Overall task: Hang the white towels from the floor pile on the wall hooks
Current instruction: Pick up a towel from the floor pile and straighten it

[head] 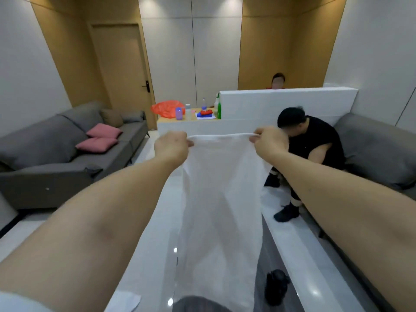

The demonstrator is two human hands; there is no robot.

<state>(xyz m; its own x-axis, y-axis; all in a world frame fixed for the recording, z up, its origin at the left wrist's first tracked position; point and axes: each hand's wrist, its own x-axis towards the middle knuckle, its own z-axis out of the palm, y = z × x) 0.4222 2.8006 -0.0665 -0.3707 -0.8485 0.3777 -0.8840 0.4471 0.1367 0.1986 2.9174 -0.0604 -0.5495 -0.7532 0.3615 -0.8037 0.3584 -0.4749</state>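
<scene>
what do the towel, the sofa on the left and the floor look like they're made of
White towel: thin woven cloth, probably cotton; it hangs limp and lets light through. Grey sofa: matte fabric upholstery, soft creases, no shine. Floor: glossy hard surface, likely polished tile, mirroring the ceiling lights.

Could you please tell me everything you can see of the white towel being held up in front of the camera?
The white towel is a long, plain rectangle of thin, soft-looking cloth, slightly sheer in places. It hangs lengthwise in mid-air, its top edge stretched roughly level between the left hand and the right hand, each pinching an upper corner. The cloth falls in gentle vertical folds, narrowing a little downward, and its lower end runs out of the bottom of the view. Only the two hands are seen touching it.
</scene>
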